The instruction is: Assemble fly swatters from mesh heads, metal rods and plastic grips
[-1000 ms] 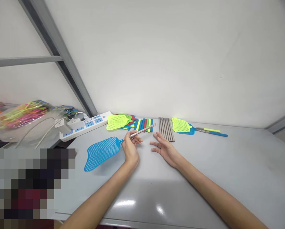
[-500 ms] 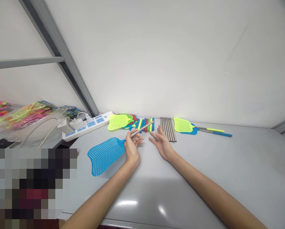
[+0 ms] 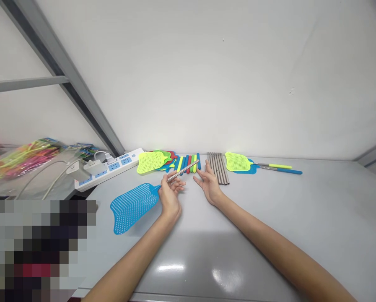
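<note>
Pinched in my left hand [image 3: 170,199] is a fly swatter with a blue perforated head [image 3: 134,208] and a bare metal rod [image 3: 188,167]. The head points to the left and the rod slants up to the right, above the table. My right hand [image 3: 210,186] is open with its fingers apart, just right of the rod's tip, and holds nothing. Behind the hands lies a row of coloured handle grips [image 3: 188,164]. A row of metal tubes [image 3: 219,168] lies right beside my right hand, partly covered by its fingers.
Loose swatter heads [image 3: 151,162] overlap at the back left. Two swatters with handles, one yellow [image 3: 238,162] and one blue [image 3: 290,171], lie right of the tubes. A power strip [image 3: 121,165] with plugs and bagged colourful items [image 3: 33,157] are at far left. A wall closes the back.
The view has turned slightly, so the table's things sit a little further left. My right hand's fingers have spread a little more. My left hand keeps its hold on the fly swatter.
</note>
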